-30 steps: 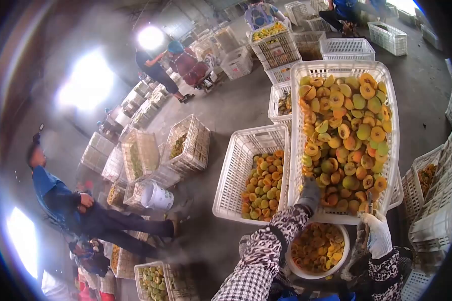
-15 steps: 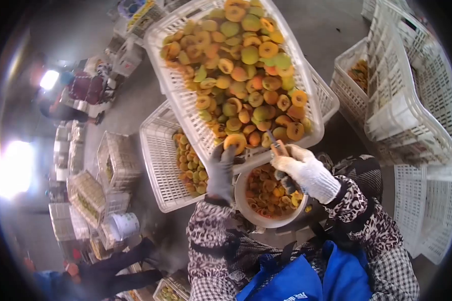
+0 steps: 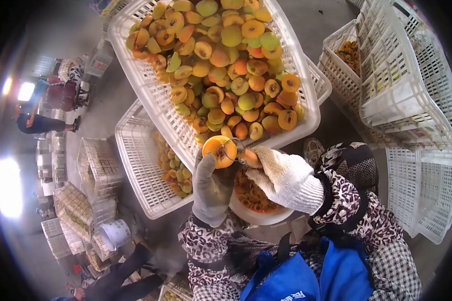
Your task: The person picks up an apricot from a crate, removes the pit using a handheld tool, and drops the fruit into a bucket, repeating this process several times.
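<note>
My left hand, in a grey glove, holds a halved orange fruit with its cut face up. My right hand, in a whitish glove, is closed round the wooden handle of a small tool, whose thin metal end is at the fruit's right edge. Beyond both hands a white crate holds a heap of halved green and orange fruit. Below my hands a white bucket of orange fruit pieces is partly hidden by the gloves.
Under the full crate, a second white crate holds more fruit. Tall white crates stand at the right, with a crate of fruit pieces beside them. Stacked crates, a white pail and other people are at the left.
My left hand has lifted the halved fruit off the heap's near edge. My right hand has moved left, bringing the tool to the fruit. The view has shifted slightly.
</note>
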`<state>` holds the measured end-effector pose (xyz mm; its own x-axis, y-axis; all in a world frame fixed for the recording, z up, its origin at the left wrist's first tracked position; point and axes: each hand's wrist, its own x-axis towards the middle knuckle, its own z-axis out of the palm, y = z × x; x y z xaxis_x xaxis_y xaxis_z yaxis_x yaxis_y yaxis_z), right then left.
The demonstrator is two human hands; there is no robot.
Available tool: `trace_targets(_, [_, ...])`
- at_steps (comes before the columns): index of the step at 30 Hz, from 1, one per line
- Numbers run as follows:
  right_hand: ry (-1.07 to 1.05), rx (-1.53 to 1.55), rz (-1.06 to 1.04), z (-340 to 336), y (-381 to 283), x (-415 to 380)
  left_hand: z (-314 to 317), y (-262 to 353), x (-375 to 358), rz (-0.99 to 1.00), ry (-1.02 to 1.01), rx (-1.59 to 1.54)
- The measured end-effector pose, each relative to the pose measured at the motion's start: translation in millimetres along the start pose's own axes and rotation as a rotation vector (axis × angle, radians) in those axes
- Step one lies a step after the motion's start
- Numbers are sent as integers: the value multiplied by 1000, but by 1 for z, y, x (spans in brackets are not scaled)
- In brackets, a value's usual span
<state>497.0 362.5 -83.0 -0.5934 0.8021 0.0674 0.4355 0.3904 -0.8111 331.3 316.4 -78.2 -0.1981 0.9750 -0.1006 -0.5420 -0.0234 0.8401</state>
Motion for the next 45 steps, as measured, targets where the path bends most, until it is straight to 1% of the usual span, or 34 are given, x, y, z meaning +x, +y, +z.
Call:
trace_targets(2, [18,5,-4,8,2,-1,-5,0,0,6,-1,-1])
trace_targets(3, [13,6,-7,9,1,-1,-6,1,0,-34,37,-28])
trace_targets(4, [-18,-8,8,10,1,0,-7,2,0,-73,74,-53])
trace_targets(5, [-48,-22,25,10,0,0,-3,2,-2,-71,77,-52])
trace_targets(6, [-48,-20,24,11,0,-1,5,3,-4,2,68,-92])
trace_targets(7, [-32,-21,-21,13,0,-2,9,3,-5,75,58,-132])
trace_targets(8, [-16,-22,-66,16,1,-2,6,3,-4,75,56,-130])
trace_targets(9, [-13,-20,-65,18,2,-2,1,4,-3,3,95,-153])
trace_targets(10, [24,-43,-114,20,3,-3,-3,4,-2,-71,132,-175])
trace_targets(11, [61,-67,-163,21,3,-3,-5,2,-2,-73,129,-171])
trace_targets(12, [67,-64,-162,20,1,-4,-6,0,-2,-77,143,-200])
trace_targets(14, [6,-54,-127,16,-4,-4,-4,1,-2,-81,152,-221])
trace_targets(15, [12,-51,-127,19,-2,-4,-1,0,-4,-67,182,-195])
trace_targets(17, [165,-359,-432,27,6,-5,2,-1,-7,-61,208,-165])
trace_targets(18, [169,-358,-425,26,3,-5,2,-3,-9,-73,214,-196])
trace_targets(20, [6,-59,-96,22,-7,-5,3,-3,-11,-94,218,-224])
trace_targets(21, [6,-57,-90,20,-8,-6,4,-2,-11,-90,215,-162])
trace_targets(23, [-90,-124,-50,18,-8,-7,0,-4,-13,-88,213,-100])
trace_targets(25, [-92,-110,-76,18,-6,-7,-8,-12,-11,49,266,364])
trace_targets(26, [-92,-97,-105,19,-5,-8,-10,-13,-13,45,268,363])
trace_targets(28, [-110,-99,-81,21,-6,-10,4,-4,-9,-94,346,40])
trace_targets(29, [-128,-102,-64,22,-7,-10,6,-4,-6,-97,346,38])
trace_targets(30, [-132,-104,-62,24,-7,-9,7,-4,-4,-134,377,-44])
trace_targets(31, [-171,4,31,28,-4,-8,8,-5,-3,-171,410,-126])
trace_targets(32, [-208,111,123,31,-3,-7,9,-6,-2,-171,412,-128])
trace_targets(33, [-209,110,124,33,-3,-6,10,-6,-1,-174,467,-90])
trace_targets(34, [-276,181,228,35,-4,-6,11,-7,0,-177,522,-53])
trace_targets(35, [-341,251,332,36,-4,-7,11,-7,0,-178,522,-54])
trace_targets(36, [-342,251,334,35,-5,-8,10,-8,-1,-177,510,-21])
trace_targets(38, [-312,141,110,31,-7,-13,9,-9,-2,-179,500,12])
trace_targets(39, [-314,142,113,31,-9,-13,11,-10,-1,-161,532,23])
trace_targets(41, [-358,190,274,31,-15,-12,16,-11,0,-150,566,36])
trace_targets(43, [-365,195,286,27,-16,-11,22,-10,2,-89,597,105])
trace_targets(45, [-381,208,283,25,-15,-11,23,-11,2,-78,591,125])
